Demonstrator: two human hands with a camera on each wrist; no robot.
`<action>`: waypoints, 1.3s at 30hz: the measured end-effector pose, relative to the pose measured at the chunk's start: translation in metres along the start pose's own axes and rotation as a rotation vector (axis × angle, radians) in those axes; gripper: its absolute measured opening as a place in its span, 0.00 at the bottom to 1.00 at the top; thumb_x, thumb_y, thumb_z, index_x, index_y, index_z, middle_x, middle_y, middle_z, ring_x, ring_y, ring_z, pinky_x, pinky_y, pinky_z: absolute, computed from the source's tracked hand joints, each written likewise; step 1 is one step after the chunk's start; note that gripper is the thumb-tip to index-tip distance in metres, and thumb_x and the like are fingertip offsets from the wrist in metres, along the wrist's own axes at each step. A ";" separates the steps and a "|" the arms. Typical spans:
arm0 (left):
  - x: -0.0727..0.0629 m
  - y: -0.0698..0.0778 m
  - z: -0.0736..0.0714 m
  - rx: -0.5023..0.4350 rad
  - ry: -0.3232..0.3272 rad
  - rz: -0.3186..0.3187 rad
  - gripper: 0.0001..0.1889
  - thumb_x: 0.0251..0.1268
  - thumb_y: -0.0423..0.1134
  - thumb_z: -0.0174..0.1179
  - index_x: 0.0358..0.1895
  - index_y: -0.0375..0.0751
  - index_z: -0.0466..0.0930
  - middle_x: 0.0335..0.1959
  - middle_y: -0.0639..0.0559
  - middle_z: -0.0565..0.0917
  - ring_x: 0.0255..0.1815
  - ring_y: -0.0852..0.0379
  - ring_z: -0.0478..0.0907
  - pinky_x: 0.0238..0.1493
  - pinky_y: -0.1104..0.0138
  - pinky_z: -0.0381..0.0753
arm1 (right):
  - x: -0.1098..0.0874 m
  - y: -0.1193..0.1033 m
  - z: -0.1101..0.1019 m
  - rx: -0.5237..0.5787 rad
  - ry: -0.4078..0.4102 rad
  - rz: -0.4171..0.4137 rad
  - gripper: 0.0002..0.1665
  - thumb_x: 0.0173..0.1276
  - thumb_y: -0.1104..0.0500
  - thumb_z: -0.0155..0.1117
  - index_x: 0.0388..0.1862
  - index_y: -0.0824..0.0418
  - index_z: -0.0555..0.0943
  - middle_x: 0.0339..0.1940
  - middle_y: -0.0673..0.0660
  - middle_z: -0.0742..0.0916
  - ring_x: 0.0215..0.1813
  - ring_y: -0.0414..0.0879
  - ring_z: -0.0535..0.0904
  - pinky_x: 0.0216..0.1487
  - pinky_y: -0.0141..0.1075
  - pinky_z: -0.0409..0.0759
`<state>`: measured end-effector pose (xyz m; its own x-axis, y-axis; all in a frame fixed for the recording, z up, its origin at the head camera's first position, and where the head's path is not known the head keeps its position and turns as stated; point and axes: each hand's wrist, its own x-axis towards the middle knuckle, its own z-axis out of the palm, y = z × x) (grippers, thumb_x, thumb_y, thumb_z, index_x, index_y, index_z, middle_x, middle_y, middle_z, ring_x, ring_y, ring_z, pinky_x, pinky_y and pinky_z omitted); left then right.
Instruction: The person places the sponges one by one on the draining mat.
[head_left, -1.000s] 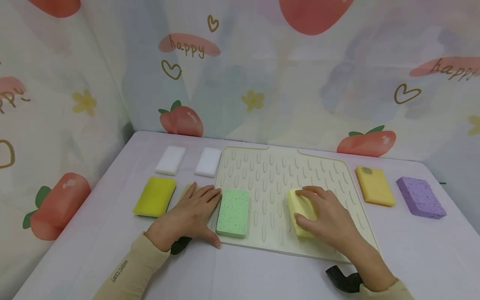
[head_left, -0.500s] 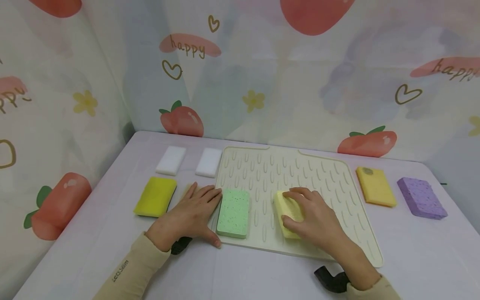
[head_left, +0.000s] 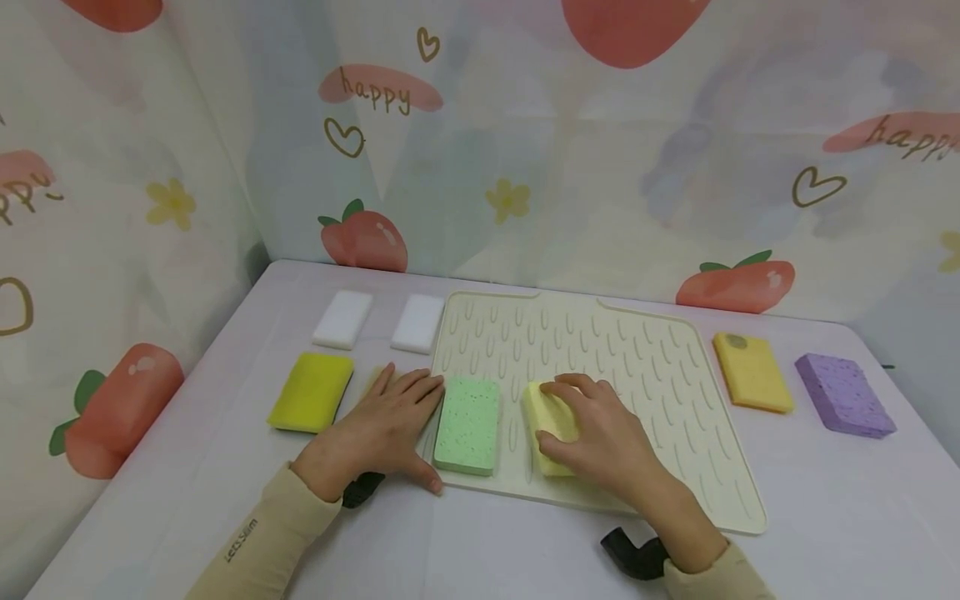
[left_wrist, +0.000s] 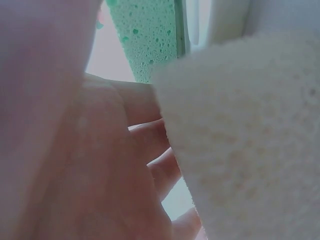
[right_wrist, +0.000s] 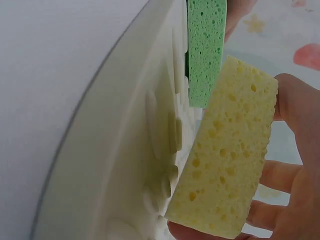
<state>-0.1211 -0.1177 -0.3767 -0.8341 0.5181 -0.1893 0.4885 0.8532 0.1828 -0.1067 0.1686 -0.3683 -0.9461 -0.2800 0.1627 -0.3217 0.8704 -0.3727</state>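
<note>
My right hand (head_left: 600, 429) grips a pale yellow sponge (head_left: 538, 442), thumb on the near side and fingers at the far side. In the right wrist view the yellow sponge (right_wrist: 225, 150) leans at an angle to the mat. A light green sponge (head_left: 467, 427) lies just left of it on the cream drying mat (head_left: 637, 358). My left hand (head_left: 378, 433) lies spread at the mat's left edge, beside the green sponge. It covers most of a beige sponge (head_left: 371, 380); close up in the left wrist view, a pale porous block (left_wrist: 240, 135) hides part of the fingers.
Two white sponges (head_left: 342, 319) lie at the back left, with a bright yellow sponge (head_left: 311, 392) in front. Right of the mat are an orange-yellow sponge (head_left: 753, 372) and a purple sponge (head_left: 845, 394). A patterned cloth (head_left: 465, 167) rises behind the table.
My right hand has moved left across the mat with the pale yellow sponge, bringing it closer to the green one. The left hand has stayed in place.
</note>
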 end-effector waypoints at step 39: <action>0.001 -0.001 -0.001 -0.011 -0.021 0.001 0.68 0.34 0.74 0.71 0.78 0.36 0.55 0.79 0.45 0.58 0.81 0.45 0.49 0.79 0.41 0.39 | -0.006 0.011 -0.011 0.053 -0.285 -0.176 0.53 0.50 0.51 0.74 0.76 0.52 0.63 0.77 0.59 0.64 0.79 0.59 0.55 0.70 0.62 0.66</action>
<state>-0.1232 -0.1182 -0.3759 -0.8278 0.5206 -0.2091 0.4867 0.8518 0.1937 -0.1043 0.1839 -0.3636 -0.8457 -0.5328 -0.0300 -0.4757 0.7782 -0.4101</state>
